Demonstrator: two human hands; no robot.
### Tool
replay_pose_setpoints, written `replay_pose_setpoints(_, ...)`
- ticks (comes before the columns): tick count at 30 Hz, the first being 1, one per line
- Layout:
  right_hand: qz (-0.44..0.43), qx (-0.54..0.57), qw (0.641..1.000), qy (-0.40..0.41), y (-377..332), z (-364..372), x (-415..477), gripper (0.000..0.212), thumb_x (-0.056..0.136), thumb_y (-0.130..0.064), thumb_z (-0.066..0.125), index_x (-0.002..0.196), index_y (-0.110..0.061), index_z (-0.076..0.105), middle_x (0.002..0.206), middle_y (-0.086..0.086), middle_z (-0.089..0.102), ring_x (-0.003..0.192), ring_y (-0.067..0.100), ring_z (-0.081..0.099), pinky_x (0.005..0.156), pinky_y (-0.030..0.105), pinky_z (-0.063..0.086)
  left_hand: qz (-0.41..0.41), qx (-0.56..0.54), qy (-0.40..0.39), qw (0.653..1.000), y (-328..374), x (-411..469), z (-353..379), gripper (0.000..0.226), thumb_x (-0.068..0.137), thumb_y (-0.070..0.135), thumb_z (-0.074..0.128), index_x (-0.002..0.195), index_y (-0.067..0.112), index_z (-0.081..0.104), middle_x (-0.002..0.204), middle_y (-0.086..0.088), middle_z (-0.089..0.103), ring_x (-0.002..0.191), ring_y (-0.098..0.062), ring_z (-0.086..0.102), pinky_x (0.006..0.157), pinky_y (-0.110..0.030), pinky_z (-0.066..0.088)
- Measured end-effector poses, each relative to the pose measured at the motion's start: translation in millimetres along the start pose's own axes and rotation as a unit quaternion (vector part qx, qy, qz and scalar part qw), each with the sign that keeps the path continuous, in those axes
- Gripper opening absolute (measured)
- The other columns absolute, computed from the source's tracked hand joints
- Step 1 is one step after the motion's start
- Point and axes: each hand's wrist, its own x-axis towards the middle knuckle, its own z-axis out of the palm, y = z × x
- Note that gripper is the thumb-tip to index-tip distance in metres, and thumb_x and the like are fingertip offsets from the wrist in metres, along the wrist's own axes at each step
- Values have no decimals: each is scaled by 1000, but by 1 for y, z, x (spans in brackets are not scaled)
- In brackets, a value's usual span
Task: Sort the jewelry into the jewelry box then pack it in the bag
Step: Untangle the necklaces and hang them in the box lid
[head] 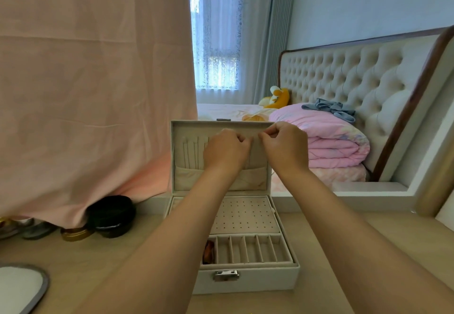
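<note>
A white jewelry box (248, 281) stands open on the wooden tabletop, its lid (186, 161) upright with hooks and a cloth pocket inside. My left hand (226, 150) and my right hand (286, 145) are raised side by side in front of the lid's upper part, fingers curled with fingertips pinched together. What they pinch is too small to make out. The box's tray has a perforated earring panel (245, 215) and several slotted compartments. A brownish item (208, 252) lies in the leftmost slot.
A pink cloth (93, 87) hangs at the left over round cosmetic tins (110, 215). A grey-rimmed round object (22, 286) lies at the bottom left. Behind the box is a bed with a folded pink quilt (329, 139) and a tufted headboard (356, 80).
</note>
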Motion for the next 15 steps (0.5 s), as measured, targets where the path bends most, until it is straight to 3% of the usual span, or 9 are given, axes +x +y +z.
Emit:
replay_pose_setpoints(5,-15,-49,998,35,6,13,4,10,89,-17,66,87,-13,75,80,2,73,71,15,63,57,22,42,-17,0,-8,1000,5,7,8,45,92,46,59,55,21,54,56,4,54,57,-17,55,48,-25,29)
replay_pose_setpoints(10,13,-50,999,7,14,13,-5,9,87,-18,66,83,-15,74,75,-2,71,68,14,62,52,18,39,-32,-5,-42,999,0,-1,12,49,94,41,60,51,19,47,51,4,46,51,-16,46,48,-25,26)
replay_pose_setpoints(15,59,-6,997,-48,16,6,-25,12,88,-22,65,80,-17,73,75,-7,68,72,11,61,55,17,39,-40,-71,-76,994,-10,-11,7,36,92,37,64,72,7,67,66,-3,64,65,-20,59,58,-29,43)
